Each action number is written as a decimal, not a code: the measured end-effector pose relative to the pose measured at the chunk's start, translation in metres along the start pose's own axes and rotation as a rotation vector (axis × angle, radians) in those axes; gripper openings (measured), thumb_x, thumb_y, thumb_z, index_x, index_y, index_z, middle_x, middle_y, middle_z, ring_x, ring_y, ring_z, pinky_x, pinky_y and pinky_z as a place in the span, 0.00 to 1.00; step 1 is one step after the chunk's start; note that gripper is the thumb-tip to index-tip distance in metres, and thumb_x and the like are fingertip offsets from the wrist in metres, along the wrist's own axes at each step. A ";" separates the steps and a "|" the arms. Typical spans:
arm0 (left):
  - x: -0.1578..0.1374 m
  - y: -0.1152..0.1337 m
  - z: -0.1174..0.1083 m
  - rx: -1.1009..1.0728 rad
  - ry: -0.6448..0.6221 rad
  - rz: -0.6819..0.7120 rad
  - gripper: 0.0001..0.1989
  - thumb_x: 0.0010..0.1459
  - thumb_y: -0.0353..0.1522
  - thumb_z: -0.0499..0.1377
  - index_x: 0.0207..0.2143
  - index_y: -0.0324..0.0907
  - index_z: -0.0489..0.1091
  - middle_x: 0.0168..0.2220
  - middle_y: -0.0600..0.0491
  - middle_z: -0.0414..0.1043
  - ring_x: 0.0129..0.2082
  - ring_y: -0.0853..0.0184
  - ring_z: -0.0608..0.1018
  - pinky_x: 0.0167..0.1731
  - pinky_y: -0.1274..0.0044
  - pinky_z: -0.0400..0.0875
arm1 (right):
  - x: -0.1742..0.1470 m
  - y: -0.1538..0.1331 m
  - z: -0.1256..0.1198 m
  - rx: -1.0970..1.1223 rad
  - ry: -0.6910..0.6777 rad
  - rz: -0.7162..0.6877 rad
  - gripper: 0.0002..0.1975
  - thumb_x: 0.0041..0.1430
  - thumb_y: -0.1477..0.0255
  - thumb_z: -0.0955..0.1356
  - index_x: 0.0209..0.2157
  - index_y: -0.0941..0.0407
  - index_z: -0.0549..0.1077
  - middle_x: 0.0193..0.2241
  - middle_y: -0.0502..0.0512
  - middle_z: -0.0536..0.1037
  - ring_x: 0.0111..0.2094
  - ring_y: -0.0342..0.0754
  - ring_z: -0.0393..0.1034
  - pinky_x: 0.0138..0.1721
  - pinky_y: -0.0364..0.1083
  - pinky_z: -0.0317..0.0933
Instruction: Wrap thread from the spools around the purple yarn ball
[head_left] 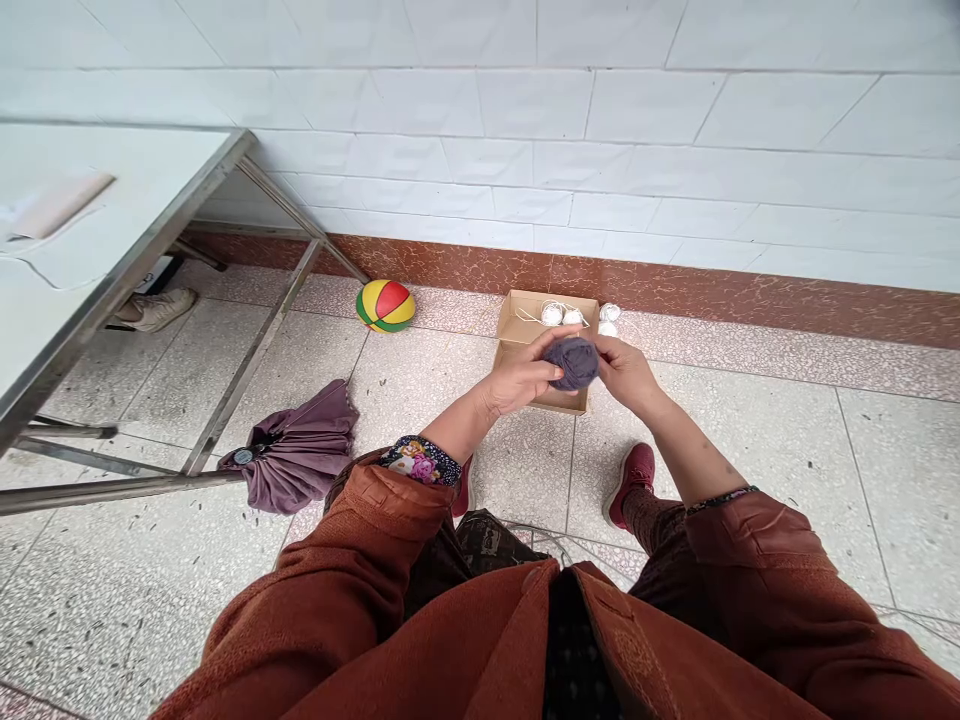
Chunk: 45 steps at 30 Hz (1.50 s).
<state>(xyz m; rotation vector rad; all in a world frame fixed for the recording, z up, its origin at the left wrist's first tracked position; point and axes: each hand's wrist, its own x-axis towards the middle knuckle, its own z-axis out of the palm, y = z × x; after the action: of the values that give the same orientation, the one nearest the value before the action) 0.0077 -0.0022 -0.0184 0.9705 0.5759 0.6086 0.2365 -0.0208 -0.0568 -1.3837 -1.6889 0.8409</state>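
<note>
A dark purple-grey ball of yarn (573, 363) is held in front of me above an open cardboard box (517, 305). My left hand (525, 375) wraps around its left side, thumb in front and fingers behind. At the ball's right edge, my right hand (622, 370) has its fingers pinched together; a strand between them is too small to make out. Inside the box's far half lie white yarn balls (552, 314) with a loose white strand. More white yarn balls (609, 313) sit on the floor just right of the box.
A yellow, red and green ball (385, 305) rests near the wall. Left of me, a folded purple umbrella (300, 450) lies beside the metal legs of a white-topped table (150, 200). Another person's shoe (161, 310) shows under it. The tiled wall (540, 170) stands ahead.
</note>
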 end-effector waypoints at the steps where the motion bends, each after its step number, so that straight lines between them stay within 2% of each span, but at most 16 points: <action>1: 0.001 0.000 -0.001 -0.029 0.049 0.018 0.37 0.49 0.38 0.72 0.63 0.51 0.72 0.63 0.44 0.75 0.57 0.53 0.80 0.55 0.60 0.78 | -0.001 0.000 0.002 -0.011 -0.016 -0.004 0.13 0.70 0.60 0.70 0.33 0.51 0.78 0.32 0.54 0.82 0.36 0.53 0.75 0.41 0.51 0.69; 5: 0.010 -0.006 -0.008 0.098 0.356 0.081 0.32 0.48 0.37 0.71 0.56 0.44 0.72 0.57 0.44 0.77 0.57 0.53 0.79 0.59 0.60 0.75 | -0.007 -0.012 0.005 0.030 -0.202 -0.073 0.14 0.71 0.59 0.69 0.34 0.52 0.78 0.32 0.54 0.82 0.35 0.51 0.74 0.41 0.50 0.69; 9: 0.014 -0.010 -0.014 0.535 0.521 0.077 0.29 0.46 0.35 0.71 0.52 0.43 0.75 0.57 0.43 0.76 0.62 0.50 0.76 0.67 0.56 0.68 | -0.009 -0.032 0.000 0.109 -0.361 -0.132 0.14 0.72 0.57 0.70 0.37 0.51 0.82 0.34 0.52 0.83 0.35 0.50 0.75 0.41 0.49 0.70; 11: 0.012 -0.011 -0.014 0.677 0.470 0.077 0.31 0.44 0.35 0.73 0.53 0.45 0.76 0.60 0.43 0.74 0.64 0.48 0.74 0.70 0.54 0.65 | -0.007 -0.036 -0.005 0.124 -0.289 -0.115 0.15 0.72 0.55 0.71 0.39 0.50 0.83 0.35 0.53 0.83 0.36 0.51 0.75 0.43 0.50 0.71; 14: 0.010 -0.011 -0.012 0.673 0.301 0.048 0.38 0.46 0.36 0.73 0.62 0.46 0.73 0.61 0.43 0.74 0.63 0.48 0.76 0.69 0.53 0.66 | 0.000 -0.031 -0.012 0.093 -0.129 -0.094 0.14 0.71 0.55 0.72 0.37 0.49 0.83 0.35 0.54 0.83 0.38 0.52 0.76 0.46 0.53 0.71; 17: 0.007 -0.010 -0.009 0.495 0.094 0.022 0.45 0.46 0.36 0.72 0.68 0.46 0.69 0.59 0.43 0.77 0.59 0.50 0.78 0.65 0.54 0.69 | 0.005 -0.017 -0.013 0.042 -0.027 -0.086 0.12 0.70 0.58 0.73 0.35 0.49 0.83 0.34 0.54 0.83 0.39 0.54 0.76 0.48 0.55 0.71; 20: 0.004 -0.006 -0.005 0.224 -0.031 0.044 0.43 0.46 0.37 0.74 0.67 0.50 0.71 0.61 0.43 0.77 0.60 0.51 0.79 0.60 0.59 0.74 | 0.005 -0.003 -0.005 0.032 0.011 -0.053 0.11 0.70 0.60 0.71 0.35 0.50 0.82 0.35 0.55 0.83 0.40 0.55 0.77 0.48 0.55 0.71; 23: 0.003 0.000 -0.004 0.010 0.040 0.052 0.38 0.49 0.42 0.72 0.64 0.51 0.73 0.63 0.43 0.76 0.56 0.52 0.81 0.52 0.62 0.79 | 0.000 0.002 0.007 0.006 -0.035 -0.018 0.11 0.71 0.62 0.70 0.36 0.50 0.82 0.35 0.55 0.83 0.39 0.55 0.77 0.44 0.53 0.71; 26: 0.007 0.003 -0.009 -0.032 0.265 0.099 0.33 0.51 0.42 0.70 0.60 0.47 0.73 0.60 0.44 0.77 0.53 0.55 0.81 0.49 0.64 0.80 | -0.008 -0.008 0.016 -0.012 -0.180 -0.074 0.12 0.71 0.62 0.70 0.35 0.51 0.81 0.34 0.55 0.83 0.37 0.53 0.76 0.43 0.52 0.70; 29: 0.013 0.000 -0.017 0.120 0.513 0.078 0.29 0.50 0.38 0.68 0.56 0.45 0.73 0.55 0.45 0.77 0.54 0.54 0.80 0.52 0.63 0.79 | -0.013 -0.026 0.017 0.016 -0.343 -0.174 0.14 0.73 0.60 0.70 0.35 0.51 0.81 0.33 0.53 0.82 0.36 0.51 0.76 0.43 0.50 0.69; 31: 0.015 -0.004 -0.021 0.324 0.573 0.048 0.29 0.46 0.34 0.69 0.53 0.44 0.74 0.55 0.45 0.77 0.58 0.52 0.79 0.58 0.59 0.76 | -0.012 -0.035 0.012 0.050 -0.349 -0.196 0.15 0.74 0.57 0.70 0.36 0.50 0.81 0.33 0.53 0.82 0.35 0.51 0.75 0.42 0.50 0.69; 33: 0.015 -0.007 -0.022 0.534 0.528 0.044 0.31 0.42 0.32 0.71 0.52 0.44 0.76 0.57 0.44 0.76 0.62 0.48 0.76 0.66 0.55 0.70 | -0.009 -0.039 0.004 0.078 -0.248 -0.179 0.15 0.75 0.56 0.69 0.38 0.49 0.82 0.35 0.53 0.83 0.37 0.51 0.76 0.43 0.51 0.70; 35: 0.013 -0.009 -0.019 0.632 0.399 0.031 0.34 0.40 0.32 0.73 0.54 0.45 0.78 0.59 0.44 0.75 0.64 0.46 0.74 0.71 0.53 0.65 | -0.003 -0.035 -0.004 0.081 -0.108 -0.147 0.15 0.74 0.55 0.70 0.38 0.49 0.82 0.37 0.54 0.83 0.39 0.53 0.76 0.46 0.52 0.71; 40: 0.006 -0.007 -0.007 0.272 0.029 0.010 0.40 0.46 0.35 0.72 0.64 0.50 0.74 0.61 0.46 0.77 0.62 0.51 0.78 0.66 0.56 0.70 | 0.005 -0.005 -0.007 -0.006 0.057 -0.028 0.16 0.73 0.56 0.69 0.34 0.50 0.80 0.34 0.55 0.82 0.39 0.55 0.76 0.46 0.54 0.71; 42: 0.005 -0.004 -0.005 0.102 0.020 0.028 0.38 0.48 0.36 0.72 0.64 0.52 0.74 0.62 0.46 0.77 0.60 0.53 0.80 0.61 0.60 0.75 | 0.004 0.002 -0.001 -0.034 0.032 0.011 0.15 0.72 0.58 0.69 0.34 0.50 0.80 0.33 0.55 0.82 0.38 0.55 0.75 0.44 0.53 0.70; 45: 0.009 -0.001 -0.006 -0.007 0.171 0.052 0.34 0.52 0.39 0.69 0.62 0.48 0.74 0.61 0.44 0.77 0.57 0.54 0.81 0.54 0.62 0.79 | -0.002 -0.003 0.010 -0.044 -0.111 -0.023 0.12 0.72 0.61 0.69 0.35 0.51 0.80 0.34 0.55 0.82 0.38 0.54 0.76 0.43 0.52 0.69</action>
<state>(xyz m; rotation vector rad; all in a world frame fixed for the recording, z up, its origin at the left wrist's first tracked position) 0.0098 0.0068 -0.0239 0.9346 0.7013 0.7440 0.2270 -0.0235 -0.0594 -1.3666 -1.8145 0.8866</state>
